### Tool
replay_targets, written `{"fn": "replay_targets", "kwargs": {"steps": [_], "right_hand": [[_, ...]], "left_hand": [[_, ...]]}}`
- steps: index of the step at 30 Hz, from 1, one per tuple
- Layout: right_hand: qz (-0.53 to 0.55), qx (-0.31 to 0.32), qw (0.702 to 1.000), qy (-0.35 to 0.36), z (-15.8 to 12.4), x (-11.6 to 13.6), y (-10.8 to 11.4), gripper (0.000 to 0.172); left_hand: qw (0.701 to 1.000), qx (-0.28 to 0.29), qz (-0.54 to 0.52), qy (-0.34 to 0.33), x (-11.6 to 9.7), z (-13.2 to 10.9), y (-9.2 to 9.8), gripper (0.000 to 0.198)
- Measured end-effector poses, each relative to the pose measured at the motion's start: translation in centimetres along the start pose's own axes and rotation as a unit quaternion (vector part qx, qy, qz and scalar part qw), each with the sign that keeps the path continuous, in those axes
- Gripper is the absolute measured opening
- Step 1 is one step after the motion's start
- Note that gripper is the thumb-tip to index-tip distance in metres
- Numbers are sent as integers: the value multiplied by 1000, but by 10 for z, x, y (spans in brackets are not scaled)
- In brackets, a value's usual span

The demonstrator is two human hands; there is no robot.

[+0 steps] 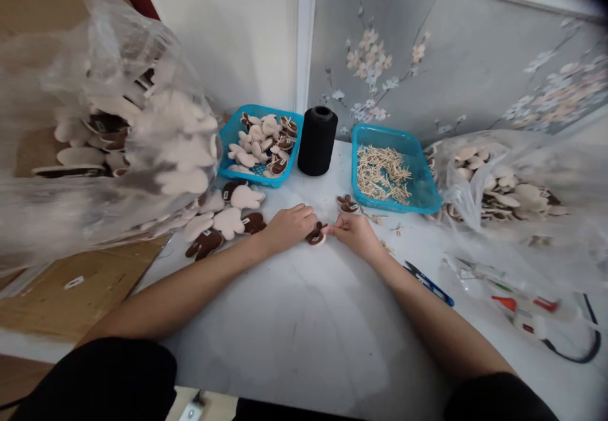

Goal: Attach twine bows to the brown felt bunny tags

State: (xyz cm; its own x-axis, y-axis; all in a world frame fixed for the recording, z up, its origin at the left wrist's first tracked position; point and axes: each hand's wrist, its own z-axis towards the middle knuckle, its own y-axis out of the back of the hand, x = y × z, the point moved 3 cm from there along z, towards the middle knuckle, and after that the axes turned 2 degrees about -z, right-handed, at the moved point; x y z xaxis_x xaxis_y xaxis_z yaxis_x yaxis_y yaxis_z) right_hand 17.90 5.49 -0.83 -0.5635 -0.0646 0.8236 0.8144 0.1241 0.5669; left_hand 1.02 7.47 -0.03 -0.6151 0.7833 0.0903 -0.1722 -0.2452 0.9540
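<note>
A small brown-and-cream felt piece with bunny-like ears point(315, 236) lies between my hands at the middle of the table. My left hand point(293, 223) grips its left side, fingers curled and closed. From the right, my right hand point(349, 231) pinches close to the ears and edge of that piece; what sits between its fingertips is too small to make out. Just behind, another brown bunny-shaped piece point(347, 204) rests face up. Several cream and brown felt pieces point(228, 221) lie in a loose pile left of my left hand.
A blue basket point(277, 182) of felt pieces, a black thread cone point(318, 142) and a blue tray point(430, 199) of short cream ties stand behind. Blue thread snips point(430, 283) and a glue gun point(527, 323) lie right. Plastic bags of pieces bulge at left point(142, 111) and right point(503, 187).
</note>
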Motion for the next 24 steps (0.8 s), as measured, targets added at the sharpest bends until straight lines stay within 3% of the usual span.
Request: {"fn": "replay_targets", "kwargs": {"steps": [5, 8, 11, 15, 19, 21, 22, 24], "right_hand": [[11, 60, 996, -64, 15, 3, 1, 42], [-48, 119, 990, -60, 20, 11, 3, 39], [-82, 158, 983, -43, 22, 18, 5, 35], [-86, 136, 987, -20, 21, 21, 3, 34], [-114, 77, 990, 39, 18, 23, -5, 28], [-128, 55, 989, 54, 16, 24, -9, 24], [-138, 47, 987, 60, 15, 24, -11, 23], [-170, 34, 982, 71, 15, 26, -13, 22]], "left_hand": [[999, -36, 12, -19, -1, -1, -3, 20], [998, -58, -15, -15, 1, -1, 0, 23], [990, -88, -103, 30, 1, 0, 8, 28], [949, -124, -258, 131, -1, 0, 21, 36], [906, -135, -360, 179, -6, 0, 32, 38], [864, -142, -441, 200, -5, 3, 33, 37], [825, -145, -501, 216, -4, 5, 31, 37], [706, -142, -643, 261, -2, 11, 24, 35]]}}
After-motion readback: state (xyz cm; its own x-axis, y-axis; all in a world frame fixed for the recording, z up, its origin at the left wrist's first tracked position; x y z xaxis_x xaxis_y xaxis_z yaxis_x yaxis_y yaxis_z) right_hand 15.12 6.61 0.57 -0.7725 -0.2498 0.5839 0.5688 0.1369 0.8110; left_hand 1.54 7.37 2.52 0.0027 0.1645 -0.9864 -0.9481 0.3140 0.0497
